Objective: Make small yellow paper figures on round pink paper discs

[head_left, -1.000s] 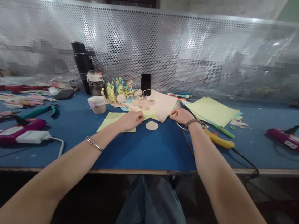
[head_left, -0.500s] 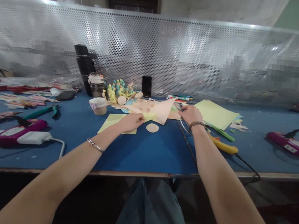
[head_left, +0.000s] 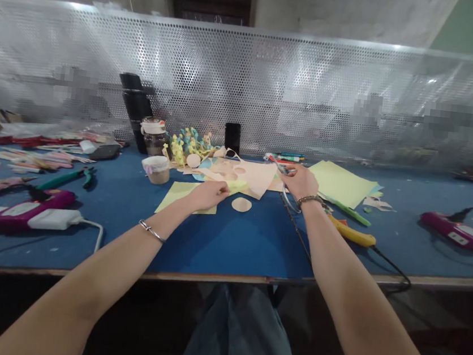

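My left hand (head_left: 208, 195) rests at the edge of the paper pile, its fingers pinching a small yellow paper piece (head_left: 236, 185). Under the wrist lies a pale yellow-green sheet (head_left: 181, 197). My right hand (head_left: 300, 182) is shut on thin scissors (head_left: 289, 198), whose metal loop shows below the palm and whose blades point up and left. Between my hands sits a peach paper sheet (head_left: 253, 176) with round marks. A loose peach paper disc (head_left: 241, 204) lies on the blue table (head_left: 232, 245) just in front of it.
Beyond my hands stand a black flask (head_left: 133, 111), a glass jar (head_left: 154, 137), a paper cup (head_left: 156, 169), a phone (head_left: 232, 138) and yellow paper cutouts (head_left: 186, 149). A green paper stack (head_left: 340, 183), a yellow-handled corded tool (head_left: 352, 234) and magenta devices (head_left: 456, 232) lie to the sides.
My right hand has moved up and left, with the scissors turned more upright. The peach sheet lies flatter, and the view has tilted slightly.
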Demonstrator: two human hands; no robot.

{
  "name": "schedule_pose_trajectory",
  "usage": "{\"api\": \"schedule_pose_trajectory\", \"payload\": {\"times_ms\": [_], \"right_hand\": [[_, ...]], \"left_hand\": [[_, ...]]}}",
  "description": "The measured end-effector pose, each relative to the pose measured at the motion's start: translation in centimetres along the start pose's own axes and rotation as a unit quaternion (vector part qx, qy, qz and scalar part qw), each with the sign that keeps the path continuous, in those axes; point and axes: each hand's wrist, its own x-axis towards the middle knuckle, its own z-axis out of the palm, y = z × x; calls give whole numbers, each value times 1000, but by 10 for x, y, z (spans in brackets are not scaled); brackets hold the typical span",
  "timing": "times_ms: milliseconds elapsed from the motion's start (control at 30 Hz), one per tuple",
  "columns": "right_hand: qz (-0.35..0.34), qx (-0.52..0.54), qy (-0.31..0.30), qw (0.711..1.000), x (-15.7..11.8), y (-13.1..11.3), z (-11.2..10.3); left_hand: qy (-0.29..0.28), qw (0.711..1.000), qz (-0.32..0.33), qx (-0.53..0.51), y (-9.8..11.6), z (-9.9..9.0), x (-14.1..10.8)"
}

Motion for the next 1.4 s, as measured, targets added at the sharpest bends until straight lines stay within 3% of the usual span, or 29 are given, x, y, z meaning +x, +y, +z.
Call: {"api": "schedule_pose_trajectory", "payload": {"times_ms": [200, 333, 433, 533, 667, 800, 933, 1067, 1233, 1400], "right_hand": [[-97, -47, -151, 983, -1, -1, 16], [-178, 39, -155, 971, -9, -13, 22], [-253, 162, -168, 939, -21, -31, 22], [-303, 182, -188, 916, -31, -47, 19], [-299, 158, -189, 922, -44, -53, 2], [-310, 161, -157, 924, -79, -42, -32], [-315, 167, -159, 921, -133, -18, -60], [-294, 123, -165, 933, -176, 5, -67], [-288, 102, -90, 948, -193, 16, -61], [-279, 105, -59, 953, -195, 16, -59]], "left_hand": [[0, 1000, -2, 0, -1, 1, 0], [17, 1000, 15, -13, -6, 2, 2], [42, 998, 33, -34, -5, -1, 2], [53, 997, 49, -33, 6, -10, -3], [56, 997, 51, 28, 29, -29, -23], [51, 996, 53, 42, 45, -39, -64], [24, 998, 62, 21, 51, -29, -116], [19, 997, 63, -30, 53, -14, -153], [105, 992, 10, -73, 60, -6, -166], [128, 988, 7, -87, 71, 4, -162]]}}
